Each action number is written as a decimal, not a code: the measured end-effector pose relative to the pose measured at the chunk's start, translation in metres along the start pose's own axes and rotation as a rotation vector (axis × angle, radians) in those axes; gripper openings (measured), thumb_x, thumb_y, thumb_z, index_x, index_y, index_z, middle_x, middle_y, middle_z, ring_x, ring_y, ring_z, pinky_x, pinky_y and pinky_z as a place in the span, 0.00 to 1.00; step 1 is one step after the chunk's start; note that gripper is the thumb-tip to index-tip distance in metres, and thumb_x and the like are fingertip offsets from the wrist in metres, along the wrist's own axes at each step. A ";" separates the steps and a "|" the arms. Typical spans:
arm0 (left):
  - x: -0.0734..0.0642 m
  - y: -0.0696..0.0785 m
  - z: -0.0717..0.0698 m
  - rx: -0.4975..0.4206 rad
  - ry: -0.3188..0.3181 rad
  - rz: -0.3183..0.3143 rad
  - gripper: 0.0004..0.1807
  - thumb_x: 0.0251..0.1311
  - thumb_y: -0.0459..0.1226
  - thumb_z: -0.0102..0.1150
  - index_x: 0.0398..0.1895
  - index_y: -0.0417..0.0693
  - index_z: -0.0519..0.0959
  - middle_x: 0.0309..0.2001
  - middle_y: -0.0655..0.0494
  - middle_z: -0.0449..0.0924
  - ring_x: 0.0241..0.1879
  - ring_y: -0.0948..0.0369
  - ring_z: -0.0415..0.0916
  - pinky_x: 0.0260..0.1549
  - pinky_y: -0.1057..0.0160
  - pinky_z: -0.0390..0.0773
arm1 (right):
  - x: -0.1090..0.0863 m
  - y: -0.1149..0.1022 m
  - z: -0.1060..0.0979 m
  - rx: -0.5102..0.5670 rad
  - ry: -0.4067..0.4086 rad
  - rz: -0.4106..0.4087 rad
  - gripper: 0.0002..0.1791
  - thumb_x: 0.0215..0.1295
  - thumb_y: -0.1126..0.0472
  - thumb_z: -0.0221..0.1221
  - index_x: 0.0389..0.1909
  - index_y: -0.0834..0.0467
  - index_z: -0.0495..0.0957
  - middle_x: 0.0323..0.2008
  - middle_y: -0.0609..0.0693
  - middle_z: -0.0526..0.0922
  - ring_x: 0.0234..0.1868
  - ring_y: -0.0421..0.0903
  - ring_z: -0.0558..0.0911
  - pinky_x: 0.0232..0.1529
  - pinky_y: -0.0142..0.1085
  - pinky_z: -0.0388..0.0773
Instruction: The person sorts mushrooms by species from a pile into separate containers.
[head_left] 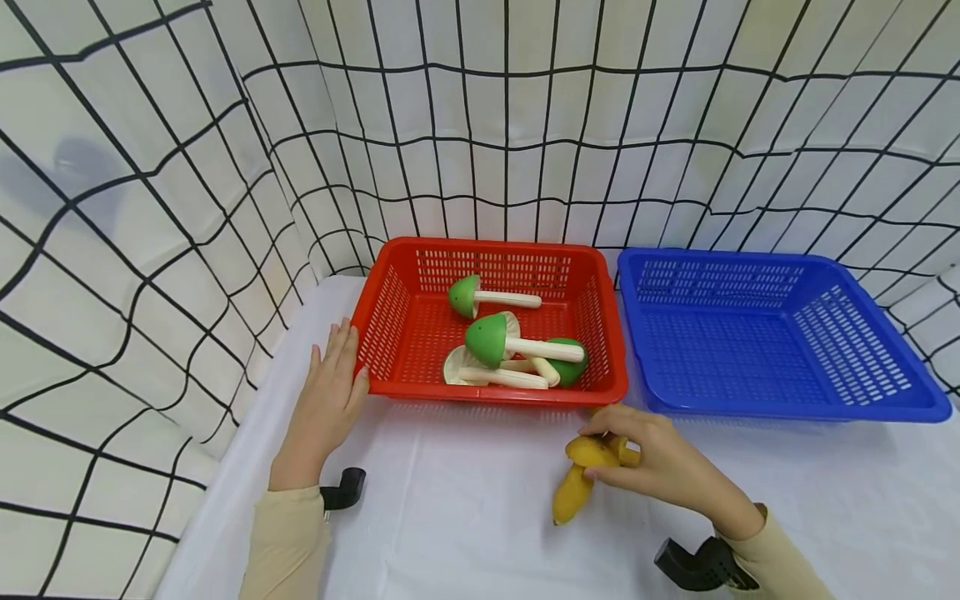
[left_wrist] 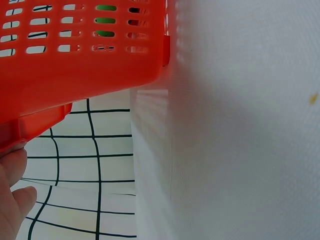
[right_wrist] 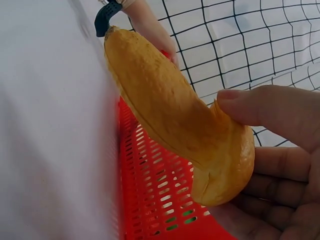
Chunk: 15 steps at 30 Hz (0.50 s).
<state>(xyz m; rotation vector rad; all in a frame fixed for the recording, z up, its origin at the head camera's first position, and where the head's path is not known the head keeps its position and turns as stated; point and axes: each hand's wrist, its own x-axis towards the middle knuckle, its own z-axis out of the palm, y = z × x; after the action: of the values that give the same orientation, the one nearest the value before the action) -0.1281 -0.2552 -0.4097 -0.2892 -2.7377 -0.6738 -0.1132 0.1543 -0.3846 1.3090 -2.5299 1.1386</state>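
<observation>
My right hand (head_left: pixel 648 454) pinches a small bunch of yellow bananas (head_left: pixel 576 492) between thumb and fingers, just in front of the red basket. In the right wrist view one curved banana (right_wrist: pixel 155 100) fills the middle, and the thumb presses on it near its bend. My left hand (head_left: pixel 322 408) rests with straight fingers against the left rim of the red basket (head_left: pixel 495 392). Its fingertips also touch that rim in the left wrist view. Inside the red basket lie several mushrooms with green caps and white stems, among them a green-capped mushroom (head_left: pixel 487 340) on top.
To the right of the red basket stands a blue basket (head_left: pixel 787 408), with nothing seen in it. A white cloth (head_left: pixel 465 500) covers the table. Black netting (head_left: pixel 506 150) over white sheets rises behind the baskets and along the left side.
</observation>
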 end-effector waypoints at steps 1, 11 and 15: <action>0.000 0.000 0.000 -0.001 -0.001 0.000 0.31 0.68 0.37 0.38 0.69 0.26 0.50 0.72 0.36 0.44 0.72 0.45 0.40 0.66 0.41 0.37 | 0.001 0.000 0.000 0.001 0.000 0.001 0.19 0.47 0.62 0.72 0.42 0.54 0.79 0.38 0.42 0.80 0.36 0.36 0.76 0.34 0.35 0.78; -0.001 0.000 0.001 -0.001 -0.002 0.000 0.31 0.68 0.36 0.38 0.69 0.26 0.51 0.72 0.36 0.44 0.72 0.45 0.39 0.66 0.42 0.37 | 0.014 0.004 -0.005 -0.036 0.009 0.013 0.20 0.47 0.60 0.72 0.42 0.55 0.79 0.36 0.40 0.79 0.34 0.35 0.74 0.30 0.34 0.77; -0.001 -0.001 0.000 0.001 -0.001 0.000 0.30 0.69 0.36 0.38 0.69 0.26 0.51 0.72 0.36 0.45 0.72 0.46 0.39 0.67 0.42 0.37 | 0.018 0.004 -0.007 -0.058 0.016 0.025 0.20 0.47 0.60 0.72 0.42 0.54 0.79 0.37 0.40 0.79 0.34 0.35 0.75 0.32 0.35 0.77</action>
<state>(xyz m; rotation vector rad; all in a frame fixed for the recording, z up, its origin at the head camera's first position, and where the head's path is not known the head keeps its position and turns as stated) -0.1278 -0.2557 -0.4106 -0.2892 -2.7393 -0.6726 -0.1294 0.1480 -0.3752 1.2528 -2.5543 1.0678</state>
